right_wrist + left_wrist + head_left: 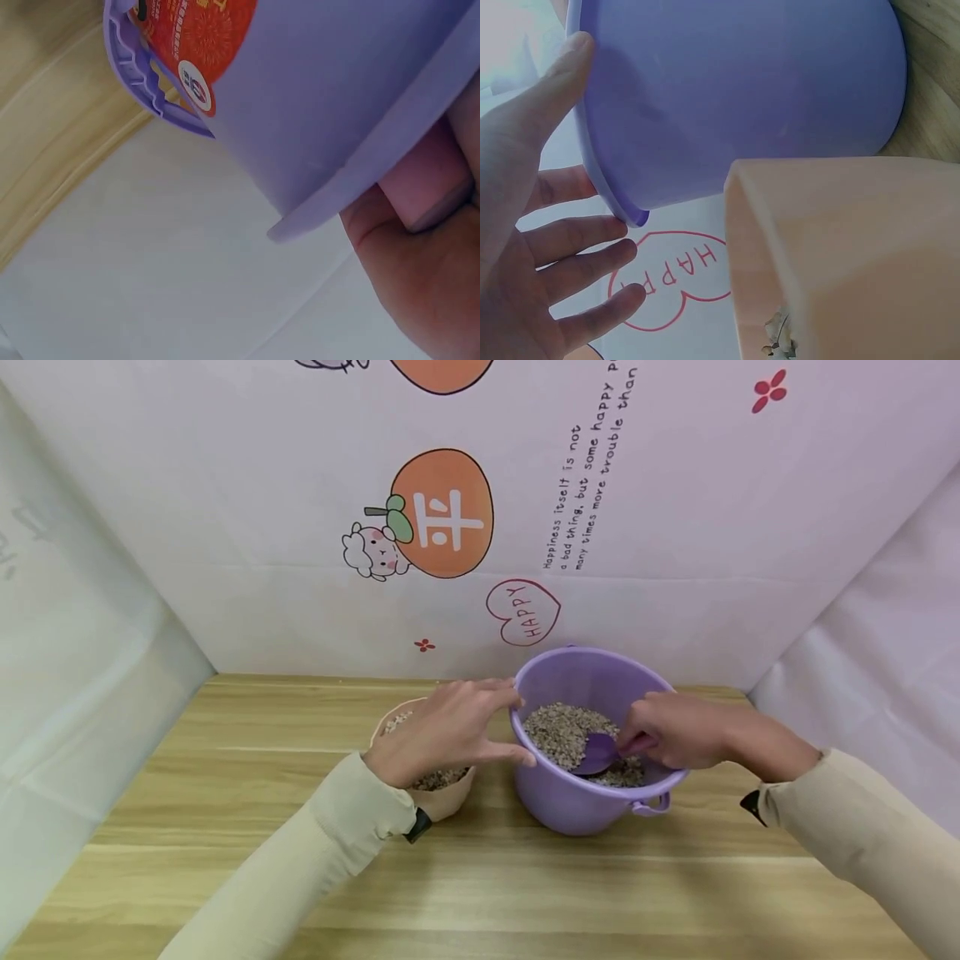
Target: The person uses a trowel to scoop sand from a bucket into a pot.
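A purple bucket (558, 797) stands on the table, partly filled with tan-grey granules (558, 733). Inside it, my right hand (678, 727) grips a small purple shovel (597, 754), whose blade sits in the granules. The end of its pink handle (429, 180) shows in the right wrist view. My left hand (450, 722) reaches over a peach-coloured pot (446, 800) and touches the bucket's left rim with thumb and forefinger, the other fingers spread. Granules also lie in the pot, partly hidden by that hand.
A wood-grain table (480, 893) lies beneath both containers. Behind it hangs a white printed sheet (262, 618), with plain white sheets at either side. The bucket's handle (651, 806) hangs at its front, and a red label (214, 34) marks its wall.
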Available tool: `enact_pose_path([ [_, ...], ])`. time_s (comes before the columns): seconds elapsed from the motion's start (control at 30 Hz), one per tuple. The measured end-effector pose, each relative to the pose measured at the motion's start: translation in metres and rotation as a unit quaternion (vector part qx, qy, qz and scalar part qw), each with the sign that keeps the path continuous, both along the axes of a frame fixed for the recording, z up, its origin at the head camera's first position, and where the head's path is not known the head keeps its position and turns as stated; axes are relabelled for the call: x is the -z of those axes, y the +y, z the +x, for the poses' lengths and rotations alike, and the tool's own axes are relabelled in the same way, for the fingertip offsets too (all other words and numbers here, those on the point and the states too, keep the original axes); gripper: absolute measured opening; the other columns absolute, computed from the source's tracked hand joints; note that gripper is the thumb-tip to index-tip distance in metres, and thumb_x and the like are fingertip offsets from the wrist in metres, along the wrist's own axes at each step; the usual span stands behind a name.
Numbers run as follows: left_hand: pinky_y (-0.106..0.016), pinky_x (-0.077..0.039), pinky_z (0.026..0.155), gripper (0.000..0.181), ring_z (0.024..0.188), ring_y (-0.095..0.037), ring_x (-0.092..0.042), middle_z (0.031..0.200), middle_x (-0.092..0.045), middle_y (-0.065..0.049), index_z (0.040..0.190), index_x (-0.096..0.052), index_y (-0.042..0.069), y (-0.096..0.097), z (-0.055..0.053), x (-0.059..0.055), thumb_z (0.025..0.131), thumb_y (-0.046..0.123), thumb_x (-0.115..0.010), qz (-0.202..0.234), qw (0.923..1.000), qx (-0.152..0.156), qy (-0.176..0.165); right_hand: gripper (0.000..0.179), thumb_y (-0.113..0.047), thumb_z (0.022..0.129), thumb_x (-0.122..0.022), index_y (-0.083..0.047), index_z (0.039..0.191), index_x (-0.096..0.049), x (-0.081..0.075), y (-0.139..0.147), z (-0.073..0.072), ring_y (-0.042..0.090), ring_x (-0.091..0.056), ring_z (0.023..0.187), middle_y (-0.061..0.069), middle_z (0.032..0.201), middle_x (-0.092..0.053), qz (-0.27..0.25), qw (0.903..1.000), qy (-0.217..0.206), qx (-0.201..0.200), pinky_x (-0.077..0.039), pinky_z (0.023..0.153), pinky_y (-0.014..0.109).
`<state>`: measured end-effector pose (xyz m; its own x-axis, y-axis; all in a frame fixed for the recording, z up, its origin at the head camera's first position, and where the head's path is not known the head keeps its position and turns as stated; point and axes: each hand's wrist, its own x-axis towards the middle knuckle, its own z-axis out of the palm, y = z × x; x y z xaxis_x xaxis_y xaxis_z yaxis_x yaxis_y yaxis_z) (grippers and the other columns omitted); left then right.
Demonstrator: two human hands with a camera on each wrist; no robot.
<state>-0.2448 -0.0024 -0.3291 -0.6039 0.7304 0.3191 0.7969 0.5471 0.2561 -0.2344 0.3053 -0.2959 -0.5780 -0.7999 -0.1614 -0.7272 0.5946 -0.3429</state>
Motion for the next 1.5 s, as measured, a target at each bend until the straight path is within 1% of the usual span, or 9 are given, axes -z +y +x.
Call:
enact_pose_path([
  [0.13, -0.031, -0.053, 0.084, 0.063, 0.088, -0.009, -0.064, 0.124, -0.067, 0.001, 0.117, -0.069, 0.013, 0.001, -0.001, -0.002, 0.077, 0.062, -0.075, 0.001, 1.0, 0.002, 0.004, 0.039, 0.011, 0.086, -0.063, -0.025, 0.083, -0.078, -0.002, -0.002, 0.002, -0.006, -0.036, 0.051, -0.02, 0.061, -0.055, -0.004, 0.9999, 0.011, 0.001, -0.036, 0.047, 0.018],
  [0.37, -0.031, -0.052, 0.085, 0.065, 0.089, -0.011, -0.064, 0.123, -0.067, 0.001, 0.118, -0.069, 0.013, 0.003, 0.0, -0.003, 0.077, 0.063, -0.075, 0.0, 1.0, 0.003, -0.003, 0.039, 0.007, 0.089, -0.062, -0.027, 0.08, -0.076, -0.005, -0.007, 0.005, -0.005, -0.033, 0.05, -0.021, 0.059, -0.049, 0.017, 0.9997, 0.013, 0.015, -0.035, 0.048, 0.018],
  [0.5, -0.028, -0.052, 0.081, 0.065, 0.084, -0.008, -0.062, 0.12, -0.067, 0.003, 0.118, -0.069, 0.012, 0.005, 0.0, -0.003, 0.078, 0.063, -0.074, 0.001, 0.9999, 0.011, -0.001, 0.039, 0.009, 0.088, -0.06, -0.024, 0.087, -0.079, -0.005, -0.004, 0.008, -0.006, -0.034, 0.049, -0.023, 0.061, -0.055, 0.012, 0.9997, 0.007, 0.021, -0.036, 0.047, 0.018],
  [0.7, -0.029, -0.052, 0.085, 0.064, 0.091, -0.009, -0.064, 0.124, -0.066, 0.001, 0.117, -0.069, 0.013, 0.006, 0.0, -0.004, 0.078, 0.063, -0.075, -0.001, 1.0, 0.003, 0.006, 0.04, 0.01, 0.088, -0.059, -0.023, 0.091, -0.08, -0.004, 0.0, 0.009, -0.006, -0.028, 0.049, -0.021, 0.056, -0.043, 0.001, 0.9997, 0.009, 0.022, -0.031, 0.046, 0.017],
  [0.8, -0.03, -0.052, 0.087, 0.064, 0.093, -0.01, -0.064, 0.128, -0.066, 0.0, 0.118, -0.069, 0.013, 0.005, 0.001, -0.003, 0.078, 0.063, -0.075, 0.001, 1.0, -0.001, 0.001, 0.036, 0.01, 0.089, -0.06, -0.019, 0.095, -0.08, -0.001, 0.001, 0.009, -0.006, -0.034, 0.05, -0.021, 0.06, -0.051, -0.016, 0.9997, -0.008, 0.015, -0.034, 0.046, 0.017],
  [0.87, -0.029, -0.052, 0.087, 0.064, 0.091, -0.009, -0.063, 0.127, -0.066, 0.0, 0.118, -0.069, 0.013, 0.004, 0.001, -0.002, 0.078, 0.063, -0.075, 0.004, 1.0, -0.002, -0.001, 0.033, 0.01, 0.089, -0.061, -0.014, 0.1, -0.08, 0.001, 0.001, 0.008, -0.007, -0.044, 0.053, -0.016, 0.07, -0.065, -0.029, 0.9993, -0.021, 0.011, -0.041, 0.049, 0.018],
  [0.97, -0.029, -0.052, 0.087, 0.065, 0.091, -0.008, -0.063, 0.126, -0.066, 0.001, 0.118, -0.069, 0.013, 0.003, 0.001, 0.0, 0.077, 0.063, -0.075, 0.007, 1.0, -0.003, -0.002, 0.031, 0.01, 0.089, -0.062, -0.011, 0.104, -0.079, 0.003, 0.0, 0.007, -0.004, -0.055, 0.059, -0.008, 0.084, -0.074, -0.04, 0.9986, -0.035, 0.01, -0.048, 0.052, 0.02],
  [1.23, -0.039, -0.048, 0.101, 0.067, 0.116, -0.021, -0.064, 0.137, -0.061, -0.009, 0.12, -0.069, 0.011, 0.003, 0.002, 0.002, 0.077, 0.062, -0.076, 0.015, 0.9998, -0.003, -0.016, 0.032, 0.012, 0.087, -0.061, -0.005, 0.11, -0.076, 0.007, 0.002, 0.007, 0.001, -0.067, 0.077, 0.002, 0.099, -0.076, -0.054, 0.9973, -0.045, 0.021, -0.055, 0.063, 0.022],
  [1.5, -0.034, -0.05, 0.096, 0.065, 0.097, -0.013, -0.068, 0.133, -0.064, -0.004, 0.118, -0.069, 0.014, 0.0, 0.002, 0.003, 0.076, 0.063, -0.076, 0.012, 0.9999, -0.007, 0.001, 0.03, 0.009, 0.087, -0.065, -0.01, 0.106, -0.079, 0.01, -0.003, 0.003, -0.003, -0.062, 0.069, -0.006, 0.093, -0.076, -0.068, 0.9975, 0.0, 0.021, -0.054, 0.062, 0.022],
])
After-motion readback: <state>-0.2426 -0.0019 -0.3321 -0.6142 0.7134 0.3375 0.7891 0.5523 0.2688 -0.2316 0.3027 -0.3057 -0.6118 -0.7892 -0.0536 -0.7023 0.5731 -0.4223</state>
